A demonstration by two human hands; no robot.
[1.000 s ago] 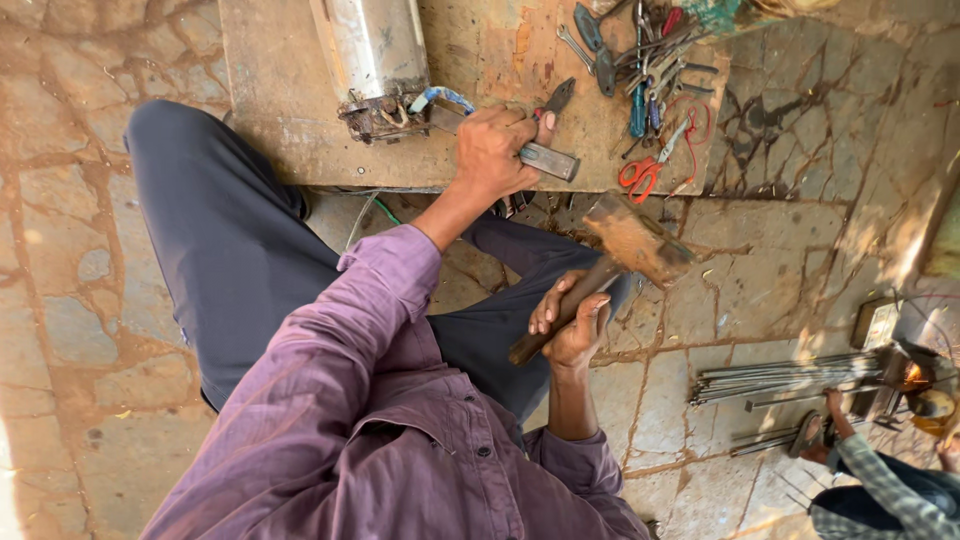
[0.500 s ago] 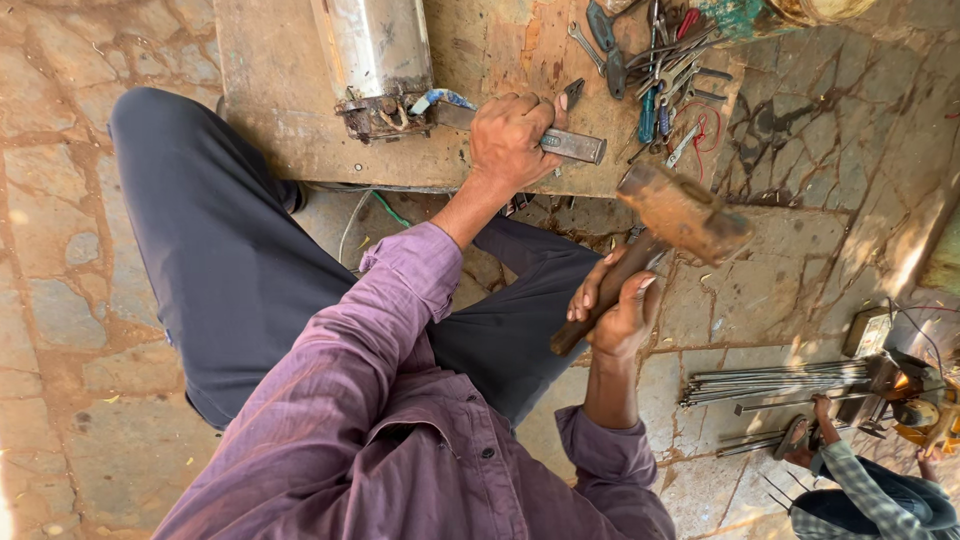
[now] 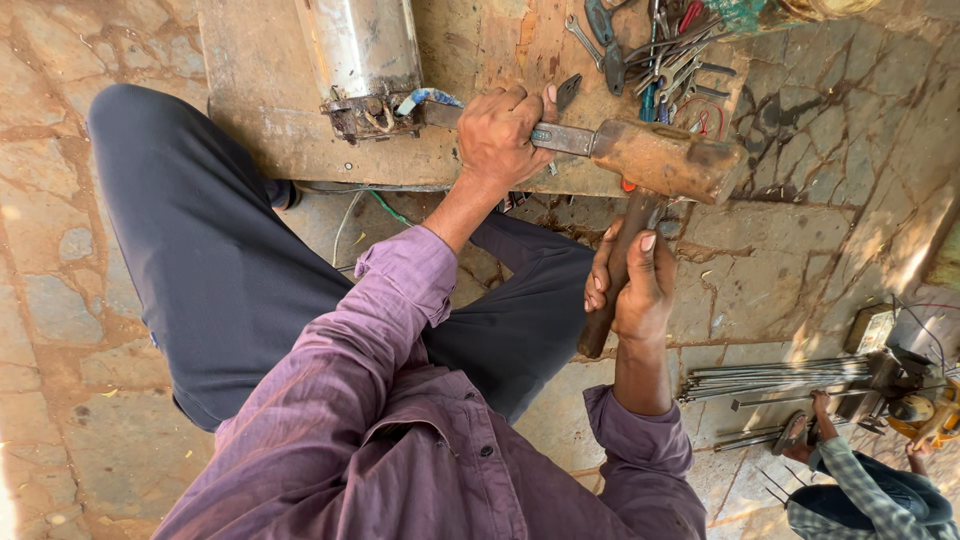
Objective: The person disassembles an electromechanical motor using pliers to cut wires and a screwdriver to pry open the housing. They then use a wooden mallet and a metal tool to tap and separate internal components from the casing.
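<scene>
At the far left lies bare stone paving (image 3: 60,250), and next to it the person's dark-trousered leg (image 3: 200,260) folds across it. Above the knee a low wooden board (image 3: 260,120) carries a steel cylinder (image 3: 365,50), a motor-like body whose lower end shows rusty fittings and a blue-wrapped wire.

Just right of that end, the left hand (image 3: 505,135) is closed in a full fist around a flat metal chisel (image 3: 560,138). The fingers wrap over the top, the thumb tucks near a small dark piece on the board, and the tool lies roughly level, its tip hidden at the cylinder's end and its struck end poking out to the right.

That struck end meets the rusty head of a hammer (image 3: 665,160), which appears to touch it. The hammer's wooden handle runs down and slightly left into the right hand (image 3: 630,285), closed tight around the shaft with the thumb lying along it; the butt of the handle shows below the fist.

Above the hammer, a heap of spanners and pliers (image 3: 660,50) crowds the board's right end. Further right, on the paving, a bundle of thin metal rods (image 3: 770,378) lies flat, and at the lower right corner another person in a checked sleeve (image 3: 850,470) crouches beside them.
</scene>
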